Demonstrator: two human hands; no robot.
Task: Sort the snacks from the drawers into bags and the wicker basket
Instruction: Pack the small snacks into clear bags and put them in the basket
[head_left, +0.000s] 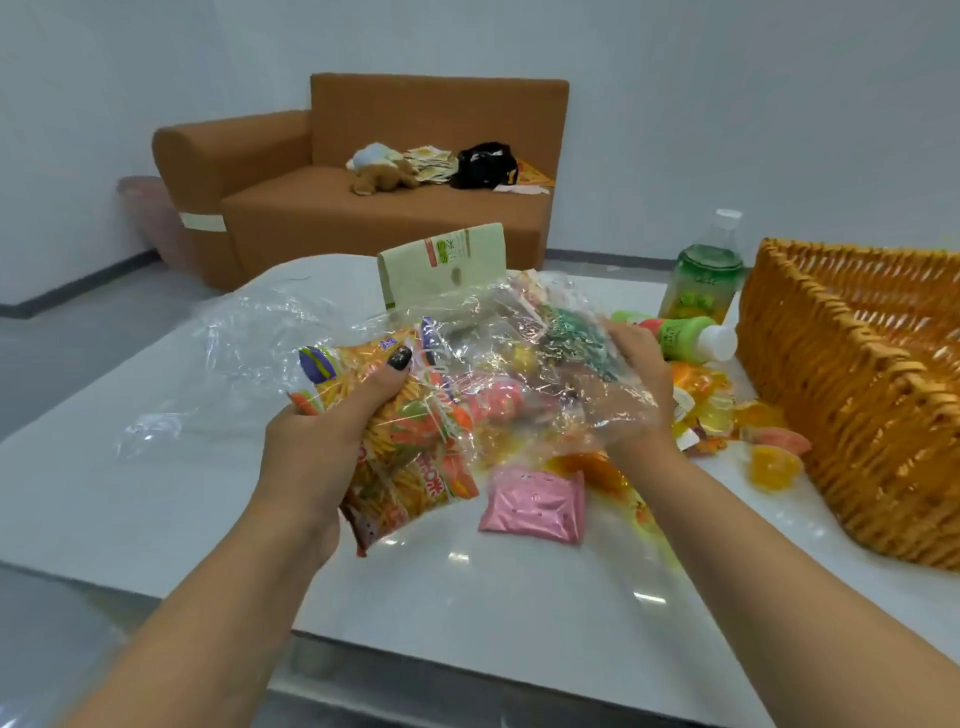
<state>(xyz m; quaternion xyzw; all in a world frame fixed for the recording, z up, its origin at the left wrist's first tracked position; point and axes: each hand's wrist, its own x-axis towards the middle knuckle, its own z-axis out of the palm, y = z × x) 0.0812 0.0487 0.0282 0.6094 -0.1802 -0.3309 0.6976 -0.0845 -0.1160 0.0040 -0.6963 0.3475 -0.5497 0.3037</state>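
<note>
Fingers of the left hand (332, 431) curl around an orange crinkly snack packet (400, 447); the right hand (631, 384) grips a clear plastic bag (498, 332) above the white table (156, 493), beside an orange wicker basket (857, 395).

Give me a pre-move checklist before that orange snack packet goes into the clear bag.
1. Left hand grips the orange snack packet: ok.
2. Right hand holds the clear plastic bag: ok.
3. Bag mouth open wide enough for the packet: cannot tell, the film is crumpled.
4. Room left inside the bag: cannot tell; several wrapped snacks already show through it.
5. Pink packet lies on the table, still unsorted: not ok.
6. Wicker basket stands beside the pile, within view: ok.
</note>
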